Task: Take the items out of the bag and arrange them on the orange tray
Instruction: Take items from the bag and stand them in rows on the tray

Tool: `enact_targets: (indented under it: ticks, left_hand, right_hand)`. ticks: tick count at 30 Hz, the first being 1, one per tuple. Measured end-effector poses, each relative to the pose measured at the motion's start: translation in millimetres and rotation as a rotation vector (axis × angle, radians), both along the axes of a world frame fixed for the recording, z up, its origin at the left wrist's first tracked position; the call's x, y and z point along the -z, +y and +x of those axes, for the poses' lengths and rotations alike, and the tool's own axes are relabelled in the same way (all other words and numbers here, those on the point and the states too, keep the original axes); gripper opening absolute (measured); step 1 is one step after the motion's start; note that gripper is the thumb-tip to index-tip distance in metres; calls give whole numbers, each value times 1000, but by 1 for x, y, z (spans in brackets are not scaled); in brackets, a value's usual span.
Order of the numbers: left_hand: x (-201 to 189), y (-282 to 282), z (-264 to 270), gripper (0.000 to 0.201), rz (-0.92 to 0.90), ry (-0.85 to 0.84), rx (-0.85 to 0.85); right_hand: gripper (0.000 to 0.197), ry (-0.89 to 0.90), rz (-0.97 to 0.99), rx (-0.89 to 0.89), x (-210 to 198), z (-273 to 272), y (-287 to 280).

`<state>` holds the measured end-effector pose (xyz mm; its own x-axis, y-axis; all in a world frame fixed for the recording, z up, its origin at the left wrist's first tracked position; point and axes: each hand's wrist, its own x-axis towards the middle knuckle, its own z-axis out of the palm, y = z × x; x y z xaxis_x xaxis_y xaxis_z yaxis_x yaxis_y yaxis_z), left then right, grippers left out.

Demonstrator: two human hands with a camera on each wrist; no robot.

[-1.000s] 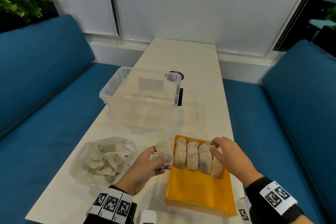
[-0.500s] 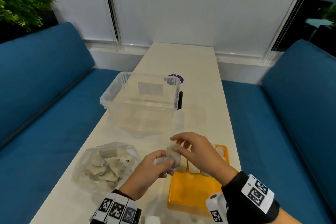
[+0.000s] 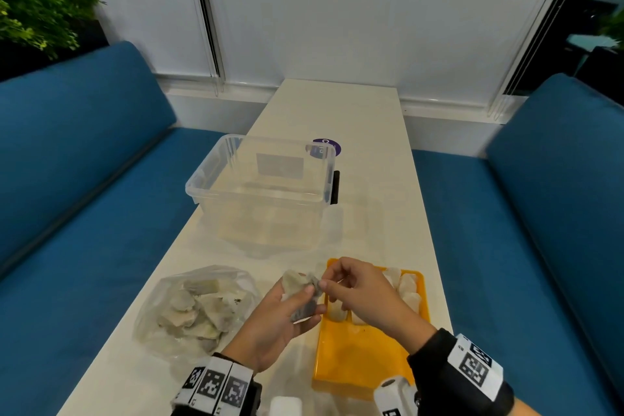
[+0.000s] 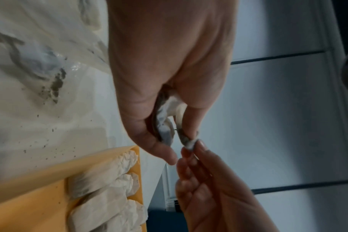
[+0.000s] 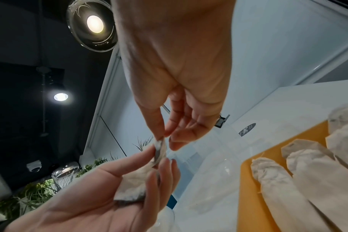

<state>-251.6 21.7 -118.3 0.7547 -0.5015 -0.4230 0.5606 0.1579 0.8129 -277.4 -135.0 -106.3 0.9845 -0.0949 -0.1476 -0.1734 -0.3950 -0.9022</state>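
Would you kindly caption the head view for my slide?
Both hands pinch a tea bag between bag and tray.

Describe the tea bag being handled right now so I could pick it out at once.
On the white table, left of the orange tray, two hands meet in the air. The tea bag lies in the left hand, its top corner pinched by the right hand. Every other bag rests on the tray or inside the plastic bag.

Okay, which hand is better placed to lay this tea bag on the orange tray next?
Probably the right hand: it hovers over the orange tray and already pinches the tea bag, beside the row of bags. The left hand sits off the tray's left edge.
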Motion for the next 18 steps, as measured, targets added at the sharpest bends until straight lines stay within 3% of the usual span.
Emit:
enact_targets:
  ticks: [5, 8, 13, 16, 18]
  left_hand:
    - [1, -1, 0, 15, 128, -121, 85]
    - [1, -1, 1, 15, 159, -171, 108]
    - [7, 8, 3, 20, 256, -166, 97]
    - [15, 17, 7, 18, 294, -127, 25]
    - [18, 22, 10, 20, 308, -113, 1]
  right_hand:
    - [6, 14, 150, 46, -5, -1, -2]
    - [9, 40, 120, 25, -6, -3, -3]
    - [8, -138, -298, 56, -19, -3, -12]
    - [17, -195, -569, -59, -22, -6, -17]
    - [19, -214, -636, -95, -17, -7, -20]
